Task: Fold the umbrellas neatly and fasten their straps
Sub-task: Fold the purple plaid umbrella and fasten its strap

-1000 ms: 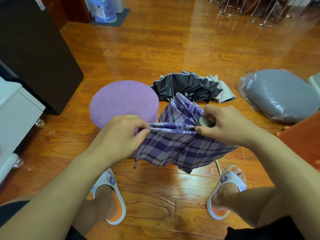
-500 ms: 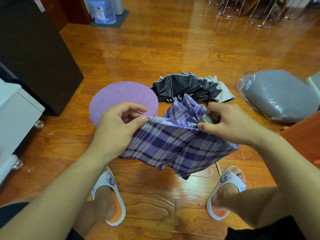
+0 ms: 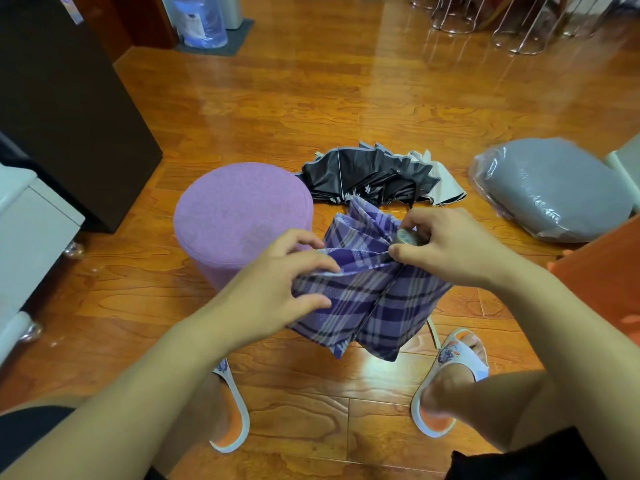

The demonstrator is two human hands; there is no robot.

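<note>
A purple plaid umbrella (image 3: pixel 374 299) hangs collapsed but loose between my knees, its panels unfolded. My right hand (image 3: pixel 453 251) grips its top end, thumb and fingers curled round the round cap (image 3: pixel 406 236). My left hand (image 3: pixel 277 289) pinches a fold of the plaid fabric at its left edge, fingers spread over the cloth. A second umbrella, black with a pale outer side (image 3: pixel 377 176), lies loose on the floor beyond. No strap shows clearly on either umbrella.
A round purple stool (image 3: pixel 239 216) stands left of the plaid umbrella. A grey cushion in plastic wrap (image 3: pixel 554 188) lies at the right, next to an orange surface (image 3: pixel 609 271). A dark cabinet (image 3: pixel 69 109) and white furniture (image 3: pixel 31 223) line the left. My slippered feet rest on the wooden floor.
My left hand has moved right along the fabric edge, closer to my right hand, gathering a panel inward. My right hand has kept its hold on the cap.
</note>
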